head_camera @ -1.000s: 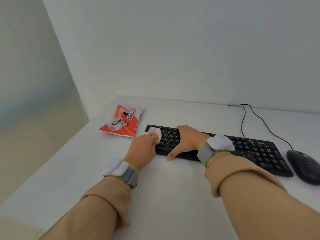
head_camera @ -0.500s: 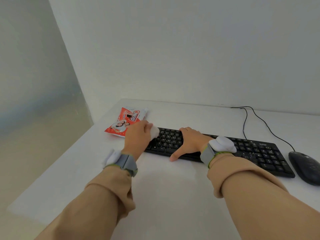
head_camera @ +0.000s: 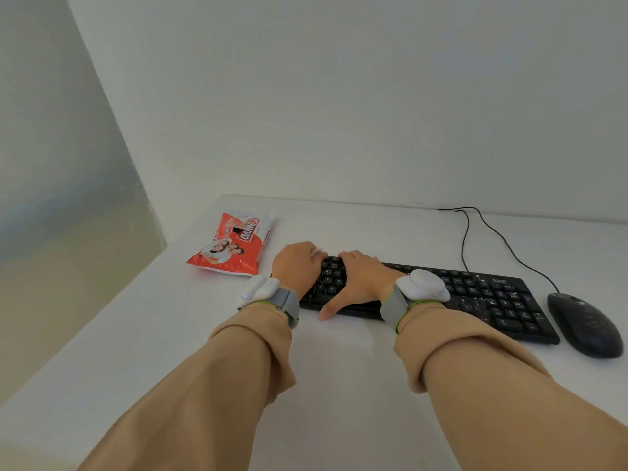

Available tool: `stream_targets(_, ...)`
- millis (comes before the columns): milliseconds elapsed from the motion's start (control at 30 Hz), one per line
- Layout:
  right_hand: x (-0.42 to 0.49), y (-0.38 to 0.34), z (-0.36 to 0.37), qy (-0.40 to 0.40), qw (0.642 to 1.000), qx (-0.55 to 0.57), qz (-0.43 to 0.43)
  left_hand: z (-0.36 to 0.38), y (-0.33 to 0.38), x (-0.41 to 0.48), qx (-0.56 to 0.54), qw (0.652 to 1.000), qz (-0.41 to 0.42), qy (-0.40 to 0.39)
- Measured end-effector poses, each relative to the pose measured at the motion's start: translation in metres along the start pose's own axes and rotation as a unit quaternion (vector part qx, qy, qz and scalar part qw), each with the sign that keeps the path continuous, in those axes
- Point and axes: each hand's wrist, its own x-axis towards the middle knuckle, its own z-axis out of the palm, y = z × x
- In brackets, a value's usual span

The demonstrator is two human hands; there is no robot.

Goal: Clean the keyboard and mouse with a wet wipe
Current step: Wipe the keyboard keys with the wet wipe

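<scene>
1. Your left hand (head_camera: pixel 295 266) is curling its fingers (head_camera: pixel 307 249) forward and down over the far-left keys of the keyboard (head_camera: pixel 482 297). Only a pale sliver of the wipe (head_camera: pixel 318 253) is showing at the fingertips, so I am judging, not plainly seeing, that those fingers are holding it bunched. A bunched wipe is probably giving you a firmer pad for working between keys.
2. Your right hand (head_camera: pixel 362 280) is lying flat just to the right of the left fingers. Its fingers (head_camera: pixel 350 258) are resting straight and close together on the keys, and its thumb is reaching over the near edge toward the desk (head_camera: pixel 339 368). It is holding nothing; it appears to be pinning the keyboard so the wiping is not sliding it.
3. Most of the keys are lying to the right of your right fingers, away from the wipe, so I am reading the keyboard step as having plenty left.
4. The mouse (head_camera: pixel 584 326) is sitting well to the right of both sets of fingers, just beside the keyboard's right end, with neither hand touching it. It is likely waiting its turn.
5. The pack (head_camera: pixel 232 248) is lying just left of your left fingers, near enough for fetching a fresh wipe.
6. Pressing hard is risking moisture getting under the keys, so lighter strokes seem wiser.
</scene>
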Motion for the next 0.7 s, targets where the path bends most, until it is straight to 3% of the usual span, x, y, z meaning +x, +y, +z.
stream_targets(167, 0.001, -0.001, -0.002, -0.01, 1.0, 0.004, -0.003, -0.006, -0.005, 0.001, 0.004, 0.999, 0.013, -0.042)
stream_targets(700, 0.001, -0.003, 0.001, 0.026, 1.0, 0.007, -0.001, -0.003, -0.021, -0.045, 0.027, 0.995, 0.088, -0.037)
